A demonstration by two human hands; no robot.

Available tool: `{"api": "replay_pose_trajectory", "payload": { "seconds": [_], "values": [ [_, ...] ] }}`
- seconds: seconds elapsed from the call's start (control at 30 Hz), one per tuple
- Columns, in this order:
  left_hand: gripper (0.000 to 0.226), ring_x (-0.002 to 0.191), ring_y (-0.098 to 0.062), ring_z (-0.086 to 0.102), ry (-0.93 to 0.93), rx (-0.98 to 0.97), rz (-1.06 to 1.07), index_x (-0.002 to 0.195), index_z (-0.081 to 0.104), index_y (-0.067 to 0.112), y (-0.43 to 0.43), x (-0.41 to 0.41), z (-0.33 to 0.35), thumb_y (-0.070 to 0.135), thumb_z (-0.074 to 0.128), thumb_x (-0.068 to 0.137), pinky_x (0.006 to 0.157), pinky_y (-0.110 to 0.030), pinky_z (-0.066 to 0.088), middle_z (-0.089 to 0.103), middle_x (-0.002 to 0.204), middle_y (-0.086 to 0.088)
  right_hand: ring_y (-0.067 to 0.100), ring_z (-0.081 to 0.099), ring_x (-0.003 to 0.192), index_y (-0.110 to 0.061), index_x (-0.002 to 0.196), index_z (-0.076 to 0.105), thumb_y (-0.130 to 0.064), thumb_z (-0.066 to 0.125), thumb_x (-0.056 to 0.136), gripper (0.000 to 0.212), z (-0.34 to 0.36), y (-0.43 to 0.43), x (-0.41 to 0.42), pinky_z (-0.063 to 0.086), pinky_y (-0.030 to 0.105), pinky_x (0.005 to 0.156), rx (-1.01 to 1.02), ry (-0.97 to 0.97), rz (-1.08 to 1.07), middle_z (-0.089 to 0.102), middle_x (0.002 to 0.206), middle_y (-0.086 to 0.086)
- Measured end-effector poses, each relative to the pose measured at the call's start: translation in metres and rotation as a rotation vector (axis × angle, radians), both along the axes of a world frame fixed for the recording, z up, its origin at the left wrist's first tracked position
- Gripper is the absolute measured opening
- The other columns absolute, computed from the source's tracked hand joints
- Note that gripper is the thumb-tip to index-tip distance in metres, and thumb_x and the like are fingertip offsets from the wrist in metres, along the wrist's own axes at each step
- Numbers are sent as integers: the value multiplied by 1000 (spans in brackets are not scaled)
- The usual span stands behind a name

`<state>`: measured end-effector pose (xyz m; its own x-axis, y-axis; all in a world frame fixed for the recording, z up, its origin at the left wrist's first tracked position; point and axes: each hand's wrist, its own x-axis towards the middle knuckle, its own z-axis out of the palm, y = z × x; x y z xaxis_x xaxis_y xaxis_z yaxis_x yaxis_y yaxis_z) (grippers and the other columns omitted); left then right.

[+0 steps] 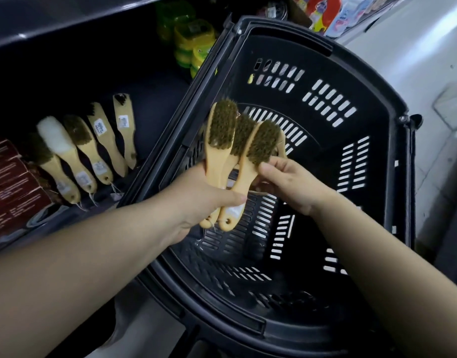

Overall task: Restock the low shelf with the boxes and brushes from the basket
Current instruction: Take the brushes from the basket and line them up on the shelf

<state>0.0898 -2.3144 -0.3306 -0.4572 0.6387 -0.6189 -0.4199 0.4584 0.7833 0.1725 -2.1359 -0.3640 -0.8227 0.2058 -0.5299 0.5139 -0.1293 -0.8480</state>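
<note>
Three brushes (pixel 237 146) with pale wooden handles and olive bristles fan upward over the black slotted basket (pixel 377 81) at right. The left hand (pixel 206 197) grips their handles and the right hand (pixel 286 182) pinches the rightmost. On the dark low shelf (pixel 155 112) at left, a row of brushes (pixel 93 151) lies side by side, one white-bristled, beside dark red boxes (pixel 12 182).

Both bare forearms stretch forward and angle in toward each other. The left hand (pixel 204 200) is curled, thumb laid across the top, gripping the handles of three fanned brushes (pixel 223 125). The right hand (pixel 286 182), knuckles up, pinches the rightmost brush (pixel 263 140) with its fingertips (pixel 265 167) just below the bristles.
</note>
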Motion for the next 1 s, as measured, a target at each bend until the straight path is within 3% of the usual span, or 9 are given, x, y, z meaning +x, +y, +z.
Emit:
{"api": "replay_pose_trajectory", "payload": {
  "seconds": [0.13,0.2,0.33,0.43,0.6,0.73,0.8,0.87,1.0],
  "values": [
    [25,84,-24,69,50,-41,63,97,65,20,0,-1,-7,9,73,76,68,-35,54,72,84,1,4,63,67,-17,102,61,-41,52,92,28,-62,35,-4,51,20,61,-90,-77,-484,68,80,-5],
    [23,78,-20,69,75,-50,74,96,67,21,1,-1,-9,11,73,76,57,-28,52,72,82,1,7,65,63,-11,104,57,-25,57,92,18,-104,44,0,51,17,54,146,-282,-501,67,87,3],
    [21,76,-15,69,74,-43,63,95,68,24,1,-2,-10,12,71,78,54,-24,50,74,80,6,35,39,130,-9,143,30,-26,69,82,74,-172,56,4,33,39,110,673,-643,-100,33,146,19],
    [18,55,-8,61,69,-42,43,92,69,23,0,-4,-13,13,71,78,39,-17,40,68,65,8,43,27,134,-20,143,26,-23,61,86,67,-193,53,-5,27,44,110,895,-636,277,14,154,17],
    [22,47,-10,54,59,-28,-1,99,68,22,1,-5,-14,11,69,79,37,-17,34,65,63,7,39,26,134,-18,140,34,-20,48,94,48,-205,50,0,32,48,105,1055,-785,384,21,149,14],
    [20,60,-14,64,82,-21,-32,93,68,23,7,-6,-11,14,72,76,48,-25,49,70,71,5,32,49,120,-13,132,43,-26,72,77,63,-181,59,10,42,35,96,941,-699,418,49,133,11],
    [19,73,-21,67,90,-9,-31,91,68,23,11,-7,-10,12,73,77,64,-35,52,73,83,-1,24,54,109,-12,126,50,-23,75,74,58,-151,68,8,40,25,85,835,-630,318,56,118,7],
    [16,69,-16,64,79,21,-21,86,68,21,15,-8,-10,8,72,77,59,-28,49,71,78,0,19,53,97,-10,117,55,-17,76,73,48,-112,76,4,37,20,77,741,-524,176,55,107,4],
    [18,69,-10,63,96,64,-29,88,66,19,30,-11,-8,4,71,78,55,-22,47,69,78,3,24,61,87,-8,108,60,-2,69,71,38,-28,77,8,51,35,82,533,-233,-108,65,93,10]
  ]
}}
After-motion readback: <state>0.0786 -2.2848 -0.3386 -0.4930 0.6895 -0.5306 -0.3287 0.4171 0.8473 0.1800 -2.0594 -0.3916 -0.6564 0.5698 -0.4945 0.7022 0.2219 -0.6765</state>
